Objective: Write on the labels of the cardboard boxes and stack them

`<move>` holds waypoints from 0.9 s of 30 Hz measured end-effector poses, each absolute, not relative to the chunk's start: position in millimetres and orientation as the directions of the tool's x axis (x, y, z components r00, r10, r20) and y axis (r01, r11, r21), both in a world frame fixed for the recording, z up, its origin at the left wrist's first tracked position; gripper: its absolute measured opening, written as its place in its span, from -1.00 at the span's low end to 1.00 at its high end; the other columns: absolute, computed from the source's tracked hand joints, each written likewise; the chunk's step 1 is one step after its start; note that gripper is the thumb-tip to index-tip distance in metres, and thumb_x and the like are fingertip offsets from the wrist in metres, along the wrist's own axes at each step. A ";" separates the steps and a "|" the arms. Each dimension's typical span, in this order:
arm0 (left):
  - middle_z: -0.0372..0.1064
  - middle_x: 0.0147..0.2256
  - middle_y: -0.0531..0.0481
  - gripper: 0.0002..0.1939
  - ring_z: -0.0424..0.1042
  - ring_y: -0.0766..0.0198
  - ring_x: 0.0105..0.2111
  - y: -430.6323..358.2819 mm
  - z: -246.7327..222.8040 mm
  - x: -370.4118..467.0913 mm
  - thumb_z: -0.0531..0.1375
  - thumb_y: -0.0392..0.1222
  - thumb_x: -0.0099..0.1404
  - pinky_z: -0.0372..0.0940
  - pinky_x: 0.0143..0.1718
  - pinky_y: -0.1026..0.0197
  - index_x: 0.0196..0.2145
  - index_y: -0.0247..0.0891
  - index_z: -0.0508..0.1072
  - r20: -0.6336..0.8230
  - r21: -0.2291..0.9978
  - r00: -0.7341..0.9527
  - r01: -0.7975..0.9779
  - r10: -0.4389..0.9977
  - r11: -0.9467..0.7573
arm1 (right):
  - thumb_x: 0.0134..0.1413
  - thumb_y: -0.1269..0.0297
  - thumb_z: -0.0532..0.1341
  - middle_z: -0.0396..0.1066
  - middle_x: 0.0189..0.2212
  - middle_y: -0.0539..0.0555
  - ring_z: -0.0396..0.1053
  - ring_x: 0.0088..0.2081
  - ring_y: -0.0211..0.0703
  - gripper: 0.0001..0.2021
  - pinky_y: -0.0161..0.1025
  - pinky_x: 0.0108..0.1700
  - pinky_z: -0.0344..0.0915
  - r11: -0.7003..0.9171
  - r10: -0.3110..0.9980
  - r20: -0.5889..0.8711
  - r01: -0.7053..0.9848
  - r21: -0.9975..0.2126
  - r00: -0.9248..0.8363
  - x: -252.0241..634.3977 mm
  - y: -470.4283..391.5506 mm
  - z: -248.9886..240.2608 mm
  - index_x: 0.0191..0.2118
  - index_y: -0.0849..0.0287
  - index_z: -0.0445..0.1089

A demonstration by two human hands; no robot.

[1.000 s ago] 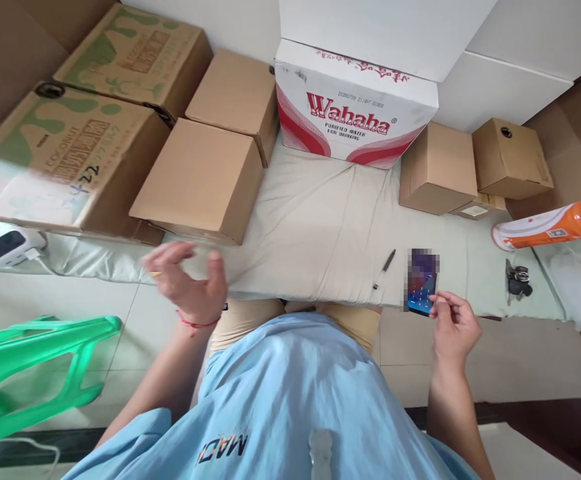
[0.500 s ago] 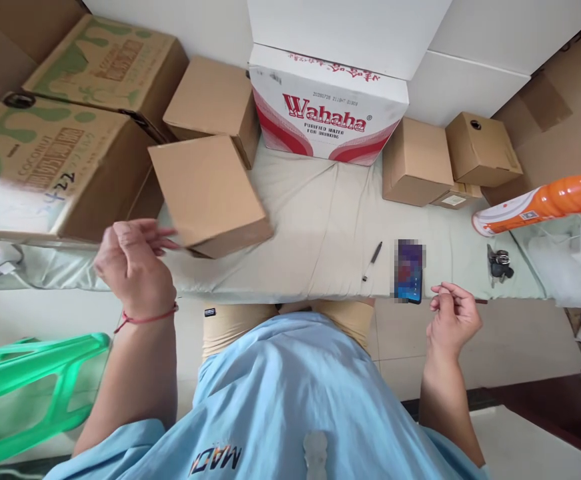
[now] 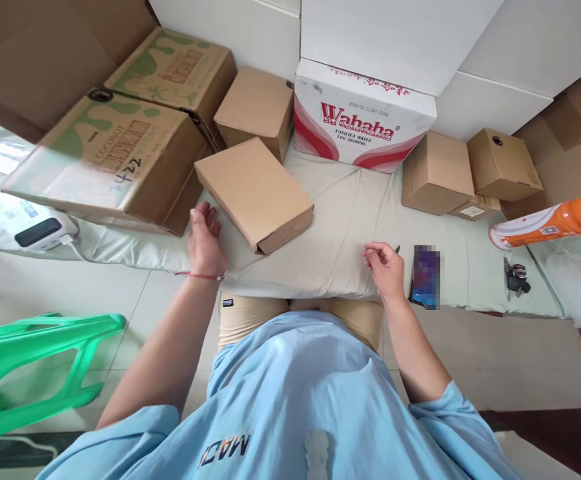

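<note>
A flat plain brown cardboard box (image 3: 255, 193) lies on the covered bed or table, its near corner pointing toward me. My left hand (image 3: 206, 241) is just left of this box, fingers loosely bent and apart, with nothing in them; a small gap seems to separate it from the box. My right hand (image 3: 386, 267) hovers over the cloth to the right of the box, its fingers half curled and empty. Only one end of a black pen (image 3: 397, 249) shows beside that hand; the rest is hidden behind it. A phone (image 3: 424, 277) with a blurred screen lies right of the pen.
Large coconut cartons (image 3: 95, 157) and a brown box (image 3: 255, 107) stand at the left back. A white-and-red Wahaha carton (image 3: 360, 127) is against the wall. Small boxes (image 3: 437, 173), an orange bottle (image 3: 555, 220) and keys (image 3: 516, 277) are rightward. A green stool (image 3: 45, 327) stands below left.
My left hand has moved right and forward, closer to the brown box. The box has turned and now sits flatter. My right hand has come left over the pen. The view has shifted slightly.
</note>
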State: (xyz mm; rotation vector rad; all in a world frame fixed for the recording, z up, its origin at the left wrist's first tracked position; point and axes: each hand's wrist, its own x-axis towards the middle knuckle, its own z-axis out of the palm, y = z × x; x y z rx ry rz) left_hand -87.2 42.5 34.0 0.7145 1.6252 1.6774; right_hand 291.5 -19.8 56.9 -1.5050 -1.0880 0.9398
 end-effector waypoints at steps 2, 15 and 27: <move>0.16 0.51 -0.29 -0.33 0.24 0.16 0.46 63.9 29.6 -85.3 -0.19 0.20 0.69 0.09 0.50 -0.02 0.37 -0.37 0.29 -0.077 0.990 -0.605 -0.142 0.792 -0.013 | 0.13 0.10 0.36 0.66 -0.22 0.08 0.43 -0.42 -0.25 -0.70 -0.23 -0.32 0.43 -0.040 0.988 -0.009 0.203 -0.978 0.152 272.1 1.7 47.9 -0.05 0.10 0.59; 0.55 0.13 -0.15 -0.31 0.40 0.04 0.31 78.7 6.5 -101.3 0.11 0.46 0.48 0.15 0.45 -0.04 0.01 -0.27 0.54 0.010 0.986 -0.481 -0.144 0.876 -0.090 | 0.28 -0.06 0.36 0.56 0.20 0.18 0.55 -0.23 -0.15 -0.49 -0.01 0.03 0.62 -0.030 0.992 -0.066 0.295 -0.955 -0.112 205.2 46.0 13.3 0.25 0.03 0.48; 0.53 0.18 -0.20 -0.20 0.34 -0.12 0.35 120.5 28.3 -103.1 0.22 0.65 0.25 0.20 0.41 -0.14 -0.07 -0.20 0.54 0.071 0.977 -0.366 -0.159 0.928 -0.138 | 0.13 -0.14 0.45 0.61 0.06 0.10 0.50 -0.43 -0.25 -0.45 -0.18 -0.28 0.51 -0.098 0.992 -0.110 0.168 -0.981 -0.066 196.5 47.5 21.8 0.15 0.00 0.51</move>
